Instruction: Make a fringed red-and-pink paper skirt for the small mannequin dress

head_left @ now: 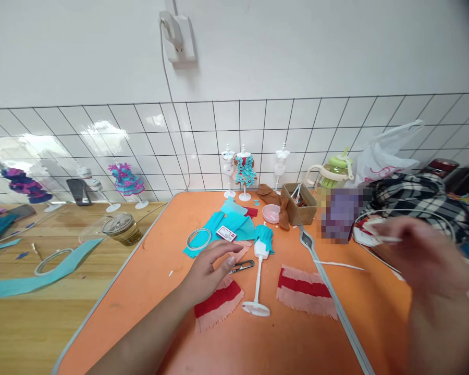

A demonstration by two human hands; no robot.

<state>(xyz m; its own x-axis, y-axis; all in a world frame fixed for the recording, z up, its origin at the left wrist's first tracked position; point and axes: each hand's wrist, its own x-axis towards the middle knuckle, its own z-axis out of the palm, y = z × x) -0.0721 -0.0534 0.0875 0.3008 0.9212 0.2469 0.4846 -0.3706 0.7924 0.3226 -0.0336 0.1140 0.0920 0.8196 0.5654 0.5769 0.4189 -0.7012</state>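
My left hand (pixel 209 271) is held with fingers apart and nothing between them, above a pink piece with a red band (pixel 221 303) and beside small dark snips (pixel 243 266). A small white dress form (pixel 259 276) with turquoise paper on its top lies on the orange table, its base toward me. To its right is a second pink and red fringed piece (pixel 307 291). At the right, my right hand (pixel 422 250) is blurred, its fingers closed near a thin white strip (pixel 389 238); the fingertips are smeared by motion.
Turquoise paper (pixel 240 225), a tape ring (pixel 198 239), a pink dish (pixel 271 213) and a cardboard box (pixel 301 208) stand beyond. Dress forms (pixel 244 172) line the wall. A grey zipper strip (pixel 336 297) crosses the orange table (pixel 140 307). A lidded cup (pixel 122 229) sits left.
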